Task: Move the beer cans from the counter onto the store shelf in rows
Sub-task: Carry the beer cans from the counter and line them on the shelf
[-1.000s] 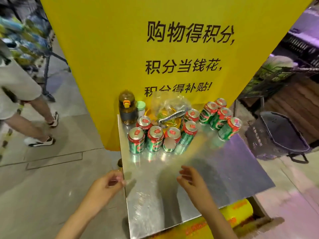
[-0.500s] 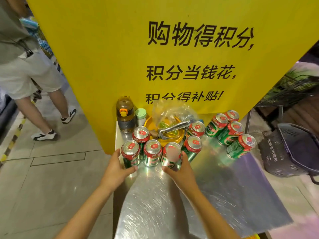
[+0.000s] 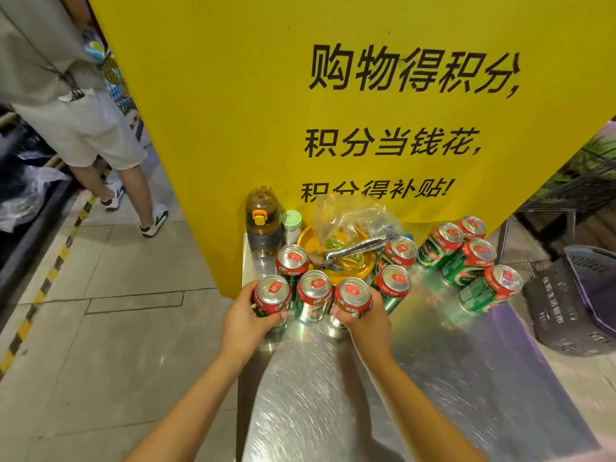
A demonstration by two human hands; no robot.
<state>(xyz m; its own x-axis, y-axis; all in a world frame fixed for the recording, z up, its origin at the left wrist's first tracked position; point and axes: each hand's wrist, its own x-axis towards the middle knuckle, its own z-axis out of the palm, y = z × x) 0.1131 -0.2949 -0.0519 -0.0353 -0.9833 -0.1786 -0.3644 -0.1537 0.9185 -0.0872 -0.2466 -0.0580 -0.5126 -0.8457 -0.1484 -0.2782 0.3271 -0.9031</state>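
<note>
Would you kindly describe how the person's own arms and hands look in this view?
Both forearms are bare up to the frame's lower edge, with no sleeves in sight. The left hand and right hand show no gloves, rings, watch or wristband.

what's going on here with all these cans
A person is picking beer cans off a metal counter. The left hand grips the front-left can and the right hand grips the front-right can. Eight other cans stand untouched by a yellow bowl and a bottle.
</note>
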